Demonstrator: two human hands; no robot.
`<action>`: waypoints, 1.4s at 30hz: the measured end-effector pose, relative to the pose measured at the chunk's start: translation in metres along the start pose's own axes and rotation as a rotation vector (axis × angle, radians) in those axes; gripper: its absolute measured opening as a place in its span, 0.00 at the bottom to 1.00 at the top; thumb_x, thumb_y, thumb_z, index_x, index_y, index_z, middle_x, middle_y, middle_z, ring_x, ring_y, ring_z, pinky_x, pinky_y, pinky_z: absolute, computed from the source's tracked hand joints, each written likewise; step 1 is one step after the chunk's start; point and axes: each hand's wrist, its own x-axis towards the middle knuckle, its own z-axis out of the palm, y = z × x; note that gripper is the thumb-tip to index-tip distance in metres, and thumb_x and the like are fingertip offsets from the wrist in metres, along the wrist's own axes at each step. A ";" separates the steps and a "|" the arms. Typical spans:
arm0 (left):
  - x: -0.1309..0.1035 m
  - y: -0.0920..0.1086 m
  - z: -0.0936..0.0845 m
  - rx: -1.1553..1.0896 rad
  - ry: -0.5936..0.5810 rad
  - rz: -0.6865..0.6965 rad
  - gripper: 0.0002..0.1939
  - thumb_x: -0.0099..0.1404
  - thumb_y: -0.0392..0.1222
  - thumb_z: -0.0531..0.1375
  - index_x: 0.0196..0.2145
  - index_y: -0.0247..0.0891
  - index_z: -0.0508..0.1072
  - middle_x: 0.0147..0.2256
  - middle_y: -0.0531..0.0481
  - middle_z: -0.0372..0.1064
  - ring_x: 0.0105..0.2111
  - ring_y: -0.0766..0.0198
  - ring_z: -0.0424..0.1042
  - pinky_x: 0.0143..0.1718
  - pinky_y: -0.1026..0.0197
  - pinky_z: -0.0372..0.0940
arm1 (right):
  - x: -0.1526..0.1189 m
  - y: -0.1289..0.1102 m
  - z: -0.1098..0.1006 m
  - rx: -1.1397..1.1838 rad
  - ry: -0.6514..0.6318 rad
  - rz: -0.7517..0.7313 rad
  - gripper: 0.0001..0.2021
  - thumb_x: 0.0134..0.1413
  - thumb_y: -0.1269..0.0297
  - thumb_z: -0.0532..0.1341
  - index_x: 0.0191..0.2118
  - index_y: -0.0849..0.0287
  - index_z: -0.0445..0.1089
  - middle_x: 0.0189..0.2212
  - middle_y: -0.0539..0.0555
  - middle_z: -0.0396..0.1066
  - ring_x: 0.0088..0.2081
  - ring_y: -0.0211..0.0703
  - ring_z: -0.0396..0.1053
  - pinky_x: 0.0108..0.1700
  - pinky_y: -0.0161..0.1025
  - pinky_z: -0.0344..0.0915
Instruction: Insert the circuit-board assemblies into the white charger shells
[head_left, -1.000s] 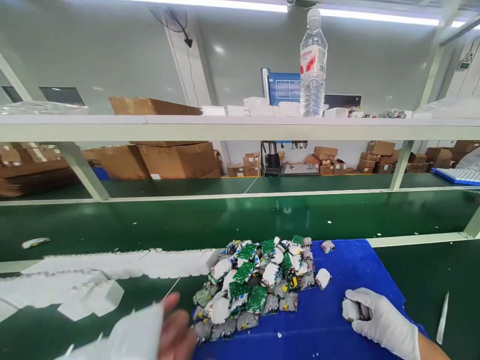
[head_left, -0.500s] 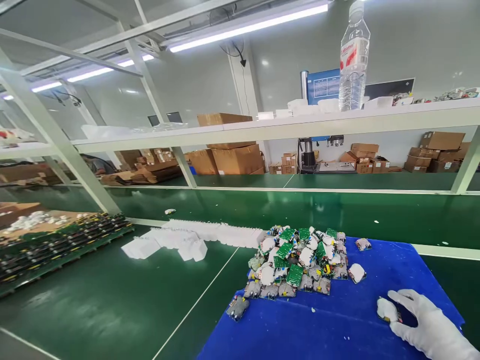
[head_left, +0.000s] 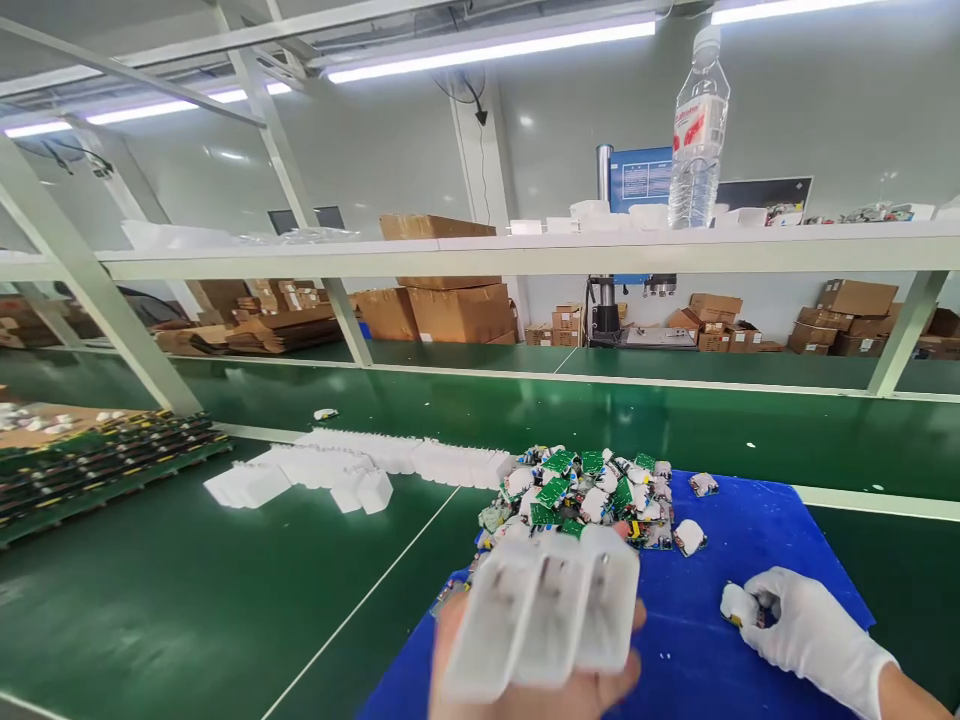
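My left hand (head_left: 559,700), bare and slightly blurred, grips several white plastic cases (head_left: 559,615) side by side, their hollow sides toward me. My right hand (head_left: 799,618) wears a white glove. Its thumb and fingers are closed around the edge of a small circuit board (head_left: 739,606) with a white lump on top, low over the blue mat (head_left: 697,660). Behind the cases lies a pile of circuit boards (head_left: 581,490), some with green undersides up, others capped with white or grey lumps. Two loose boards, one white-topped board (head_left: 690,537) and a smaller board (head_left: 703,484), lie right of the pile.
Rows of white plastic cases (head_left: 375,455) stand on the green table (head_left: 300,580), left of the pile. Stacked boards (head_left: 105,465) fill the far left. A shelf (head_left: 450,258) crosses above with a water bottle (head_left: 697,135) on it. Cardboard boxes (head_left: 457,310) stand behind.
My left hand has come into view from below with the white cases, covering the near part of the pile. My right hand has closed on the circuit board. The view has shifted slightly.
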 end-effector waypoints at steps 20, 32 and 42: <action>0.052 -0.045 -0.043 -0.214 -0.224 -0.062 0.36 0.44 0.41 0.59 0.54 0.45 0.64 0.39 0.51 0.75 0.48 0.56 0.68 0.49 0.56 0.58 | -0.040 -0.051 -0.008 0.036 0.529 -0.540 0.17 0.45 0.62 0.65 0.45 0.52 0.69 0.38 0.52 0.73 0.39 0.45 0.72 0.43 0.36 0.71; 0.047 -0.051 -0.040 -0.079 -0.196 -0.118 0.41 0.40 0.40 0.61 0.56 0.45 0.60 0.37 0.51 0.74 0.37 0.55 0.73 0.45 0.54 0.59 | -0.036 -0.059 -0.016 -0.006 0.457 -0.614 0.12 0.61 0.57 0.54 0.44 0.58 0.67 0.43 0.55 0.67 0.39 0.39 0.68 0.42 0.40 0.68; 0.046 -0.047 -0.030 -0.050 -0.135 -0.150 0.42 0.39 0.39 0.63 0.55 0.43 0.61 0.33 0.52 0.74 0.31 0.61 0.72 0.33 0.64 0.58 | -0.036 -0.061 -0.018 -0.044 0.491 -0.653 0.12 0.61 0.57 0.54 0.45 0.57 0.67 0.43 0.55 0.67 0.39 0.39 0.68 0.41 0.40 0.68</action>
